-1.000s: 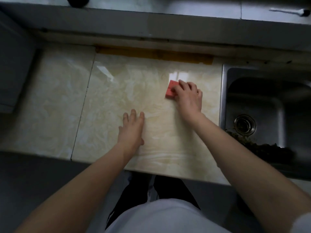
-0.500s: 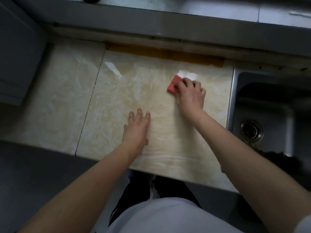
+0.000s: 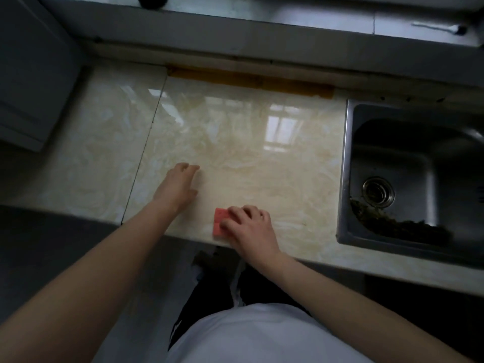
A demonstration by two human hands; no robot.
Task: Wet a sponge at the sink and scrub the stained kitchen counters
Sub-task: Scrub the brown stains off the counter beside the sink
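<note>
right hand [image 3: 251, 229] grips the pink sponge [image 3: 219, 221], fingers curled over its top and pressing it flat onto the counter [image 3: 262, 158]. sponge sits right at the front edge of the counter, left half sticking out from under the fingers. left hand [image 3: 178, 187] is open, palm down, fingers roughly straight and resting on the counter just behind and left of the sponge, not touching it. both hands are on the larger beige marble-look tile; the tile seam [image 3: 146, 153] runs just left of the left hand. window glare reflects off the tile further back. brown strip [image 3: 248, 81] runs along the back edge against the grey wall ledge. steel sink [image 3: 344, 166] is set into the counter well to the right of the sponge, with a drain [image 3: 378, 191] in its floor and dark green debris [image 3: 400, 224] piled along the near side of the basin. thin pale tool [image 3: 434, 27] lies on the upper ledge, too blurred for me to identify.
</note>
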